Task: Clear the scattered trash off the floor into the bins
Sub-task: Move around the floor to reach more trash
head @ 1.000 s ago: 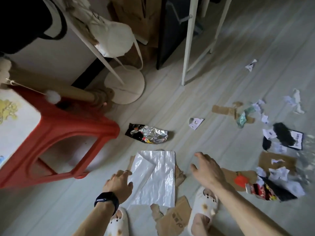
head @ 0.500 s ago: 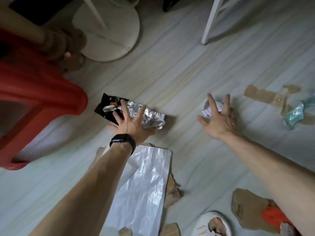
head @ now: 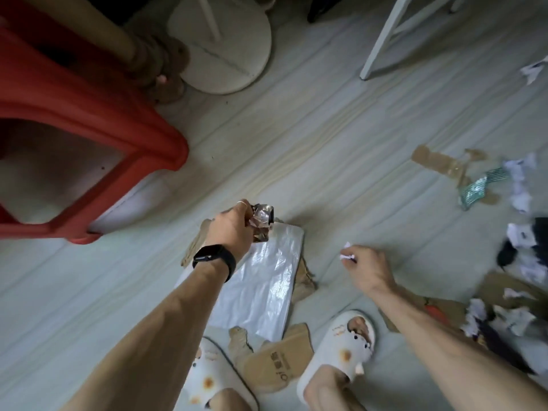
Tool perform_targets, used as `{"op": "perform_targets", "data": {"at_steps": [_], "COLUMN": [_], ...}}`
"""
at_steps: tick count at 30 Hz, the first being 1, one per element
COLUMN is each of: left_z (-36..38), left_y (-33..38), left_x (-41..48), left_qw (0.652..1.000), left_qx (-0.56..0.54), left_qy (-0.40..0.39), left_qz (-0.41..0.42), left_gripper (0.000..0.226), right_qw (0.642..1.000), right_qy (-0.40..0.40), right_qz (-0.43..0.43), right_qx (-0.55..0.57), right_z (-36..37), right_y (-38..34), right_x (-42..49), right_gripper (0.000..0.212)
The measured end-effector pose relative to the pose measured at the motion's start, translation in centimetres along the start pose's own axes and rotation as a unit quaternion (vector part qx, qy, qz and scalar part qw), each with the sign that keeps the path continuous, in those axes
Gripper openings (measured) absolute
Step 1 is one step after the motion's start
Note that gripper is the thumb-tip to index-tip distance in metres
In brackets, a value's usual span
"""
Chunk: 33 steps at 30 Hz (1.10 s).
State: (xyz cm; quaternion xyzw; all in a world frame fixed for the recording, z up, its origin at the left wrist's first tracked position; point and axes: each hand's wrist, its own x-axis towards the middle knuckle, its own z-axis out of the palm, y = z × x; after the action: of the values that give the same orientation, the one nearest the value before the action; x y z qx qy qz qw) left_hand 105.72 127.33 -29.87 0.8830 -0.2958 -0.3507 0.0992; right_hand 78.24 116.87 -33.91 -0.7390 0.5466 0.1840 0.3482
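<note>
My left hand (head: 234, 229), with a black watch on the wrist, grips a crumpled foil snack wrapper (head: 261, 222) lifted just above the floor. My right hand (head: 369, 266) pinches a small white paper scrap (head: 347, 255) between its fingertips. Between the two hands a white plastic bag (head: 261, 289) lies flat on the pale wood floor, on torn cardboard pieces (head: 281, 363). More trash lies to the right: brown cardboard strips (head: 439, 163), a green wrapper (head: 474, 189), white paper scraps (head: 519, 185) and dark pieces (head: 522, 247). No bin is in view.
A red plastic stool (head: 89, 120) stands at the left. A round wooden stand base (head: 231, 46) sits at the top, a rope-wrapped post (head: 157, 60) beside it. A white furniture leg (head: 382, 43) is at the upper right. My feet in white slippers (head: 350, 339) stand at the bottom.
My left hand has closed on the foil wrapper and lifted it back toward me. My right hand has picked up the white paper scrap and drawn it back.
</note>
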Motion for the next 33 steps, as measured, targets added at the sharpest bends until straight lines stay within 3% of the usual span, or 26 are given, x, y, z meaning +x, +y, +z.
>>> {"op": "perform_targets", "data": {"at_steps": [4, 6, 8, 11, 16, 20, 23, 26, 30, 33], "left_z": [-5.4, -7.5, -8.9, -10.1, -8.1, -2.8, 4.2, 12.3, 23.1, 29.6], "left_y": [0.7, 1.7, 2.9, 4.8, 9.9, 13.3, 14.8, 14.8, 14.5, 13.8], "left_x": [-9.7, -14.4, -18.4, -22.2, -26.3, -28.0, -28.7, -30.1, -31.8, -32.2], "left_qw": [0.994, 0.991, 0.991, 0.988, 0.987, 0.987, 0.988, 0.984, 0.980, 0.979], "left_qx": [-0.096, -0.089, -0.042, -0.027, -0.048, -0.056, -0.042, -0.042, -0.033, -0.016], "left_qy": [-0.027, -0.066, -0.113, -0.139, -0.142, -0.133, -0.110, -0.107, -0.135, -0.164], "left_qz": [-0.054, -0.069, -0.062, -0.061, -0.054, -0.065, -0.095, -0.133, -0.143, -0.122], "left_gripper": [0.050, 0.059, 0.044, 0.025, 0.028, 0.040, 0.031, 0.028, 0.029, 0.034], "right_qw": [0.995, 0.989, 0.985, 0.978, 0.977, 0.995, 0.995, 0.972, 0.937, 0.932], "right_qy": [-0.040, -0.041, -0.024, -0.012, 0.009, -0.039, -0.065, -0.081, -0.124, -0.137], "right_qz": [0.073, 0.098, 0.099, 0.113, 0.138, 0.079, -0.009, -0.106, -0.197, -0.193], "right_qx": [0.062, 0.106, 0.138, 0.176, 0.162, 0.049, -0.078, -0.195, -0.260, -0.275], "right_z": [-2.0, -4.3, -7.0, -10.5, -14.9, -15.4, -13.1, -9.6, -5.2, -2.4], "right_y": [-2.3, -2.5, -1.9, -0.1, 8.3, 16.6, 23.0, 27.5, 31.3, 33.1], "right_x": [-11.7, -16.9, -21.4, -25.7, -28.5, -26.3, -22.2, -18.3, -12.9, -9.8], "right_gripper": [0.035, 0.027, 0.010, 0.009, 0.009, 0.017, 0.002, 0.007, 0.014, 0.020]}}
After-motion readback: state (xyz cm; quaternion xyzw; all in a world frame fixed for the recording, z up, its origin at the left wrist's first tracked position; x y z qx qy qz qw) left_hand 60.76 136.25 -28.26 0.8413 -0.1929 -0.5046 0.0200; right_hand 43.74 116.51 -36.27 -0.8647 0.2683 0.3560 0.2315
